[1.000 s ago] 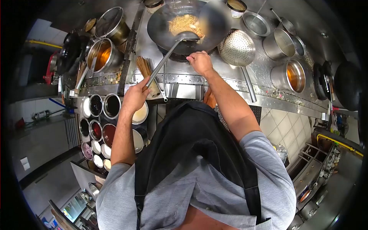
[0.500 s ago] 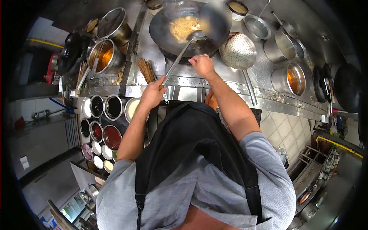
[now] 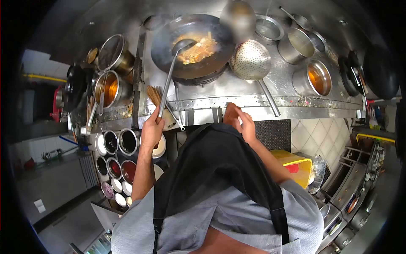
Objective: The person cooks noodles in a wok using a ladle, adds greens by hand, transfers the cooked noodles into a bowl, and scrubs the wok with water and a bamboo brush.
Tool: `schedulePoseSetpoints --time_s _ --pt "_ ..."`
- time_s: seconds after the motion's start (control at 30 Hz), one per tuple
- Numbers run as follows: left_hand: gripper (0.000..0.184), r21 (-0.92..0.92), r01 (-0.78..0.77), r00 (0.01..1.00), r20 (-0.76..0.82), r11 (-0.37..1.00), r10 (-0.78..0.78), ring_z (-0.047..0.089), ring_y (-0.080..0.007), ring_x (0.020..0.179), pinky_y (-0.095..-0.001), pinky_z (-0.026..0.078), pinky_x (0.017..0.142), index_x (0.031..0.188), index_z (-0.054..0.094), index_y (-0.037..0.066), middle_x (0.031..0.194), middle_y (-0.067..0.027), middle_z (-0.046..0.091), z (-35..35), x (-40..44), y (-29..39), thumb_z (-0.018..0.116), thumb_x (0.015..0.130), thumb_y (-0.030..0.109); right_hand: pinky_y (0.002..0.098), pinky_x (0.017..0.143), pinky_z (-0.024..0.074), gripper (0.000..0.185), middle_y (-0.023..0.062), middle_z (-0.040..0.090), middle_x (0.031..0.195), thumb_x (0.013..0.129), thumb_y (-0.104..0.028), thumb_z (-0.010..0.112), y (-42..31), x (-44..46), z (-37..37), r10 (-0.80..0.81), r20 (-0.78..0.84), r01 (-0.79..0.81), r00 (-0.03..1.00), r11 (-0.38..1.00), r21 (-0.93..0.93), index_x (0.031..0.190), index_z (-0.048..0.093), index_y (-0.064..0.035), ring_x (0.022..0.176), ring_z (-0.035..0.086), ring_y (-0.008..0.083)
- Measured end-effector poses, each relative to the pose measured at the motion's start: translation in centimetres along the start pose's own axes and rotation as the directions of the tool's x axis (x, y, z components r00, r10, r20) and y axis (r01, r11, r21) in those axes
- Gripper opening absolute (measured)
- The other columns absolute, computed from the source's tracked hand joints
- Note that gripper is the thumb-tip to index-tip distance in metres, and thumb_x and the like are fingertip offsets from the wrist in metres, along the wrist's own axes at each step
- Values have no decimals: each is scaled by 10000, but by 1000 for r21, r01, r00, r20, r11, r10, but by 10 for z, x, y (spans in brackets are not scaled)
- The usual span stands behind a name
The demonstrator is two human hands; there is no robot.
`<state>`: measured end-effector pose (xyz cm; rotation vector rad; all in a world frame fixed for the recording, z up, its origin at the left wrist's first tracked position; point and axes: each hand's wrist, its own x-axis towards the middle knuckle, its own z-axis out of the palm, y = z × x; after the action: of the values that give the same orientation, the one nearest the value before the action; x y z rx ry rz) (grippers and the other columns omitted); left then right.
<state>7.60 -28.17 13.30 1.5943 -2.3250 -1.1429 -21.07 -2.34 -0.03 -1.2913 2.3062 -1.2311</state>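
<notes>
The bench (image 3: 213, 91) presents a bare steel strip ahead of both hands, bounded by the wok's near rim and the perforated front edge. To the right of the right hand (image 3: 245, 125), a strainer (image 3: 252, 59) lies with its handle reaching over that edge. Just beside the left hand (image 3: 152, 130), a bundled stick brush (image 3: 155, 95) narrows the clearance; sauce pots (image 3: 128, 142) stand to that hand's left.

Compared with half a second ago, the right hand has withdrawn from near the wok to the bench's front edge. It is now at a brown cloth (image 3: 231, 114); from where I stand, I cannot tell whether it grips. The left hand remains closed around the handle of the ladle (image 3: 185, 44), whose bowl has shifted to the food's left side.

The wok (image 3: 218, 62) sits ahead of and between the hands. Inside, the noodles (image 3: 201, 53) appear orange-brown, mixed with pale pieces, under thin haze
</notes>
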Motion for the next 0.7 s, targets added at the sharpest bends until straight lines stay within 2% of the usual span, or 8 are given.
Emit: schedulePoseSetpoints --time_s 0.03,0.1,0.23,0.37,0.43,0.53,0.63,0.7 --pt "618 -48 -47 999 1 998 47 525 -162 627 -343 491 637 1520 501 94 704 -88 548 5 8 14 679 929 122 442 1033 494 449 190 673 1256 884 -32 661 6 -20 -17 94 22 -94 995 996 1 1332 640 -40 1173 627 384" --pt "597 -204 -125 991 26 971 133 526 -137 601 -327 474 588 1517 512 95 690 -52 559 20 32 50 672 943 133 434 993 519 454 190 689 1208 890 -7 648 37 -57 -33 102 -33 -104 994 992 -72 1343 634 -40 1106 657 371" --pt "540 -326 -340 917 93 882 388 530 -106 508 -315 455 506 1485 540 90 681 -15 561 57 112 158 655 959 129 384 876 571 456 186 702 1179 911 43 615 57 -84 -65 277 -121 -279 953 960 -2 1364 613 -10 988 707 307" --pt "377 -323 -503 831 76 802 551 547 -114 490 -311 467 490 1331 631 74 674 -14 586 96 190 288 638 958 128 358 838 579 443 173 716 1169 929 42 605 64 -77 -85 340 -258 -341 904 939 42 1369 611 -7 944 714 256" --pt "619 -258 -498 826 148 828 544 559 -112 522 -309 456 489 1536 476 53 692 -4 577 125 247 336 665 957 164 362 833 575 444 173 717 1164 928 38 603 63 -77 -91 364 -296 -359 883 930 74 1370 609 -6 936 711 258" --pt "404 -422 -398 886 55 815 461 539 -108 487 -305 452 479 1332 631 42 707 -14 598 146 237 371 662 935 109 368 824 577 448 187 715 1173 928 23 601 60 -74 -103 378 -287 -348 880 925 152 1376 600 7 942 716 274" --pt "470 -548 -328 886 104 770 451 538 -107 486 -302 449 475 1386 603 21 717 -23 604 145 216 329 673 929 107 358 834 583 446 195 718 1168 932 24 598 67 -78 -106 397 -248 -353 884 913 202 1378 601 8 963 727 272" --pt "537 -584 -321 901 54 745 431 539 -108 486 -301 444 470 1449 559 16 717 -17 602 135 195 273 674 933 113 360 850 586 442 198 722 1157 934 25 598 66 -75 -109 396 -198 -367 897 915 170 1376 607 7 978 734 271"
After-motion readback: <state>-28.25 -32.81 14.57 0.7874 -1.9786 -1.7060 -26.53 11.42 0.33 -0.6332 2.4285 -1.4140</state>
